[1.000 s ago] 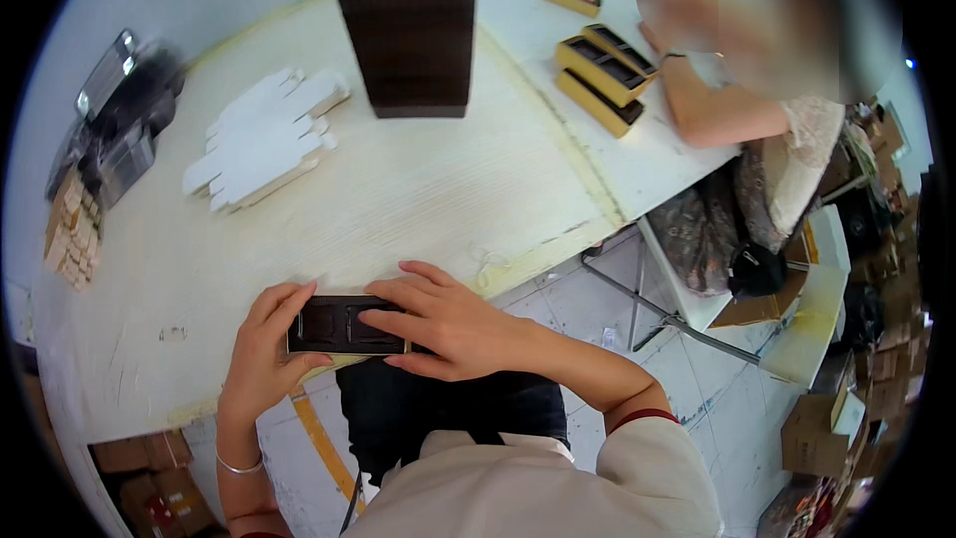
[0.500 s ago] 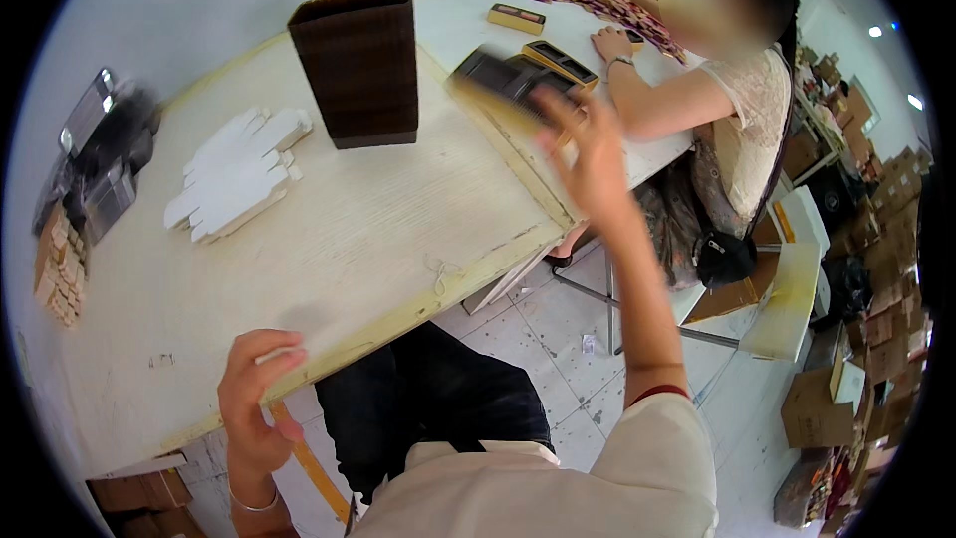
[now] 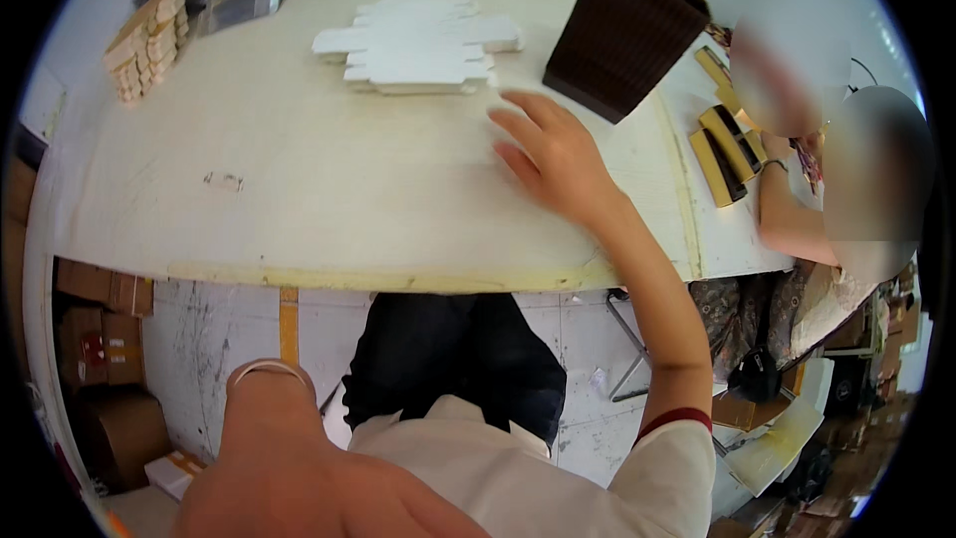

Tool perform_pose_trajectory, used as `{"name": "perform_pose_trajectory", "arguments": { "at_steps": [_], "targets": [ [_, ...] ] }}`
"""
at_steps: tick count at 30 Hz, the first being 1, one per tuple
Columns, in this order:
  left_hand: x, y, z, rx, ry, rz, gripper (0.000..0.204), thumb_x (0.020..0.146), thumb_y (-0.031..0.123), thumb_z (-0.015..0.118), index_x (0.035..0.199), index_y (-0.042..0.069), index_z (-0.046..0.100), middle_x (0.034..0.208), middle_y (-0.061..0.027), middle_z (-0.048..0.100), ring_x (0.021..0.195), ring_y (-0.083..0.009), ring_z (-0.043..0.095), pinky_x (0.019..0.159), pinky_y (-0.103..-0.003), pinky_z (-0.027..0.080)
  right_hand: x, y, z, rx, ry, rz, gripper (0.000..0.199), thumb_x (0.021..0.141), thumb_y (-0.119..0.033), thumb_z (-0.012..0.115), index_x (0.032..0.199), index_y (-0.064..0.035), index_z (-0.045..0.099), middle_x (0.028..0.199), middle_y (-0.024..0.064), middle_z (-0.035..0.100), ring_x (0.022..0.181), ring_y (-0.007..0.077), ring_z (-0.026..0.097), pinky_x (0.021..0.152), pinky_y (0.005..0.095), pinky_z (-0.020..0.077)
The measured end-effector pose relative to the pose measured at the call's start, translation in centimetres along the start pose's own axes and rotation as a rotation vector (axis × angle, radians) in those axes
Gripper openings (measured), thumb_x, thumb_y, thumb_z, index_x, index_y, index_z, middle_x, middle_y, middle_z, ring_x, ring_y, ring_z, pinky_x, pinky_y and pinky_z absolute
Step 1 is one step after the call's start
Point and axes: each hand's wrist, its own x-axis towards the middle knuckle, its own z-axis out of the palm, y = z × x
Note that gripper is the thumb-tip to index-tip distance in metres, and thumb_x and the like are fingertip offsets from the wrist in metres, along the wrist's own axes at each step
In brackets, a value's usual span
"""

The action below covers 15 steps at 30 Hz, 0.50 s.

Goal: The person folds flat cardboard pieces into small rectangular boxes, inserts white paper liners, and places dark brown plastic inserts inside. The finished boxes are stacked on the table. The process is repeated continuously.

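Cannot see the fingers of the left hand (image 3: 324, 493), cut off below. Cannot make out the co-worker's blurred head (image 3: 881, 164).

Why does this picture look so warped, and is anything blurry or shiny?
Head view: the fisheye lens bends straight edges and darkens the corners; same view: the right hand looks slightly blurred, and glare glints off the silvery pack at upper left.
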Motion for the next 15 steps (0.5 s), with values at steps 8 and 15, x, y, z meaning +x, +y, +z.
{"name": "perform_pose_trajectory", "arguments": {
  "at_steps": [8, 15],
  "targets": [
    [-0.3, 1.2, -3.1, -0.089, -0.208, -0.038, 0.042, 0.091, 0.044, 0.061, 0.064, 0.012, 0.060, 0.079, -0.0040, 0.061, 0.064, -0.0170, 0.055, 0.055, -0.026, 0.040, 8.1, 2.7, 8.0, -0.183, -0.049, -0.064, 0.045, 0.081, -0.021, 0.070, 0.119, -0.0012, 0.055, 0.118, 0.0188, 0.057, 0.119, 0.0330, 0.049, 0.102, 0.0403, 0.0387],
    [-4.9, 1.3, -4.4, -0.069, -0.025, -0.139, 0.054, 0.090, 0.054, 0.056, 0.074, 0.003, 0.067, 0.073, -0.0122, 0.063, 0.070, -0.0245, 0.056, 0.057, -0.032, 0.040, 7.8, 4.1, 4.2, 0.547, -0.235, 0.374, 0.044, 0.086, -0.025, 0.068, 0.117, 0.0044, 0.058, 0.117, 0.0195, 0.061, 0.108, 0.0326, 0.058, 0.094, 0.0364, 0.0455]
  ]
}}
